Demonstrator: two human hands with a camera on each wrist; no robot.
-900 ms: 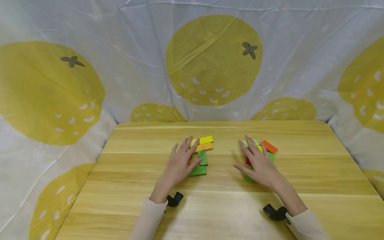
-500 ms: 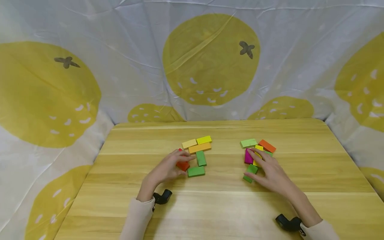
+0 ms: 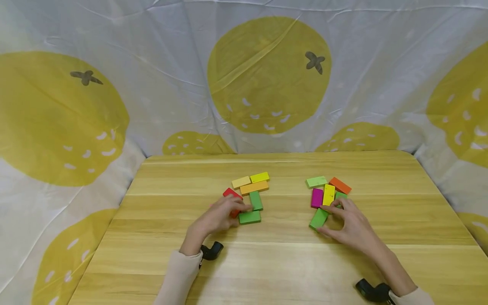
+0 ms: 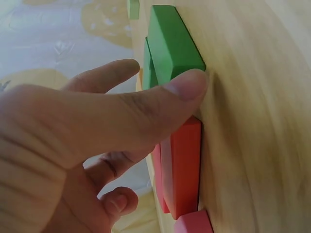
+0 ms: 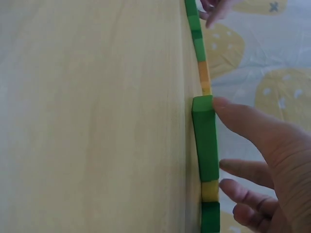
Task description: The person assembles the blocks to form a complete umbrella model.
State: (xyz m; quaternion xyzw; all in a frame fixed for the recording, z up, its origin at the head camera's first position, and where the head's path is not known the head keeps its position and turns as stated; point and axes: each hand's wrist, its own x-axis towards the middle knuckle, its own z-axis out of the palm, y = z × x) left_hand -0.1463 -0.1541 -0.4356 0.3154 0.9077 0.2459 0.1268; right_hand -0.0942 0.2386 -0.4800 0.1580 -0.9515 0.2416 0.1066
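Note:
My left hand [image 3: 217, 214] hovers over an orange-red block [image 4: 185, 167] and partly hides it, with a red block [image 3: 232, 193] just behind. Its thumb lies by the gap between that block and a green block [image 3: 249, 217], its fingers loosely bent. A second green block [image 3: 256, 201] lies beyond the fingertips. On the right, my right hand [image 3: 352, 222] spreads thumb and fingers along a green block [image 3: 318, 218]. The thumb tip is at the block's near end [image 5: 203, 104]; the fingertips are close to its far end. Whether they press it cannot be told.
Behind the left hand lie tan [image 3: 241, 182], yellow [image 3: 260, 177] and orange [image 3: 254, 187] blocks. Around the right hand are magenta [image 3: 317, 198], yellow [image 3: 328, 195], light green [image 3: 316, 182], orange-red [image 3: 340, 185] and green [image 3: 341, 195] blocks. A patterned cloth [image 3: 183, 106] hangs behind the wooden table [image 3: 282, 271].
Both hands have come down from above the block groups. The left moved left, then slightly back right over the orange-red block; the right drew toward the near green block. The blocks look unmoved.

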